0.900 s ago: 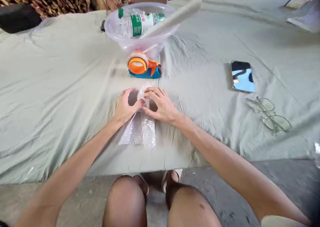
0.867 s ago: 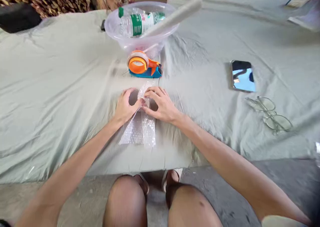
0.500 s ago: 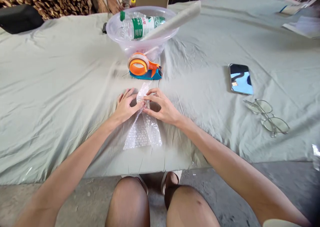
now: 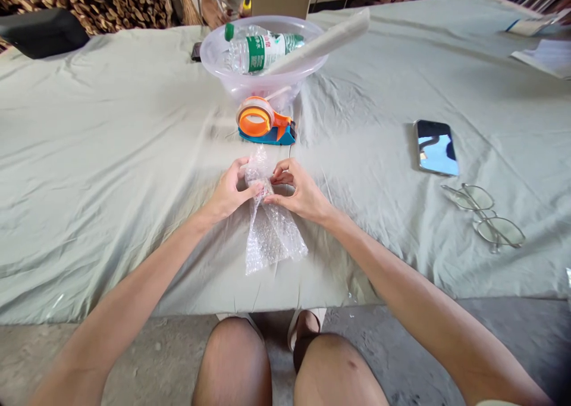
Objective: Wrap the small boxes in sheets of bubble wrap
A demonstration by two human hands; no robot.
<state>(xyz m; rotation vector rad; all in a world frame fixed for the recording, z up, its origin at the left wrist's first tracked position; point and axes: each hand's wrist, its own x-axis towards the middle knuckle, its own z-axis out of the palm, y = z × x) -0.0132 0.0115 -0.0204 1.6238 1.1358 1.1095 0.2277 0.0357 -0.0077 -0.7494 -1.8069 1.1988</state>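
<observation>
A piece of clear bubble wrap (image 4: 273, 233) is gathered narrow in its middle and flares out toward the table's front edge. My left hand (image 4: 232, 189) grips its left side at the gathered part, thumb on top and fingers partly behind it. From the other side, my right hand (image 4: 298, 190) pinches the same part with thumb and fingertips. Whether anything is wrapped inside, I cannot tell. Just beyond the wrap stands an orange and blue tape dispenser (image 4: 267, 123) with a roll of tape on it.
Behind the dispenser, a translucent basin (image 4: 263, 84) holds plastic bottles (image 4: 263, 52) and a pale roll (image 4: 325, 43). A phone (image 4: 436, 147) and glasses (image 4: 486, 215) lie right. A black case (image 4: 44, 32) sits far left. Beyond the basin are a cardboard box (image 4: 282, 0) and another person's arm (image 4: 212, 7).
The bubble wrap has turned slightly, its flared end swinging right. My left fingers have curled in around it. The whole view has shifted a little.
</observation>
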